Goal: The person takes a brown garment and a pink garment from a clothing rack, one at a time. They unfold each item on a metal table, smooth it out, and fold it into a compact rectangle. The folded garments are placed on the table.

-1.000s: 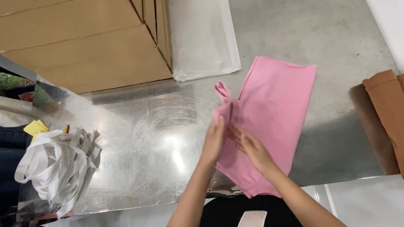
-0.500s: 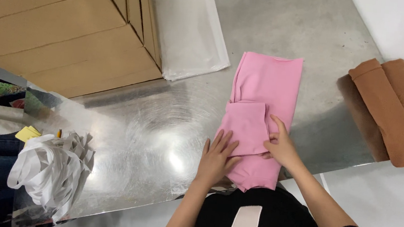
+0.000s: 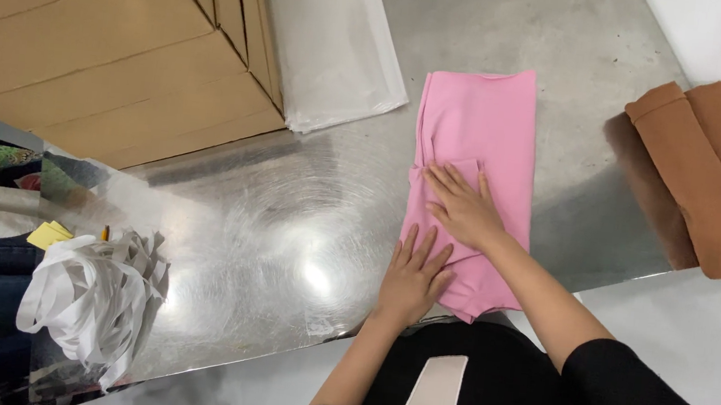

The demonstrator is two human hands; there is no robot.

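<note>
Lying lengthwise away from the person, the pink garment [image 3: 484, 126] is pressed under both flat, open hands [image 3: 441, 242].

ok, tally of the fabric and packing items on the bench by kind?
Pink garment: 1, under both hands
Brown folded garments: 2
Clear plastic bags: 1 stack
Cardboard boxes: 1 stack
White strip bundle: 1
Total: 6

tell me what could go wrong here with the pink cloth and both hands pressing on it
The pink cloth overhangs the metal table's near edge under the left hand, so it might slide off if released. The small fold under the right hand looks bunched and may spring open. The shiny tabletop looks slick, so the stack could shift.
</note>
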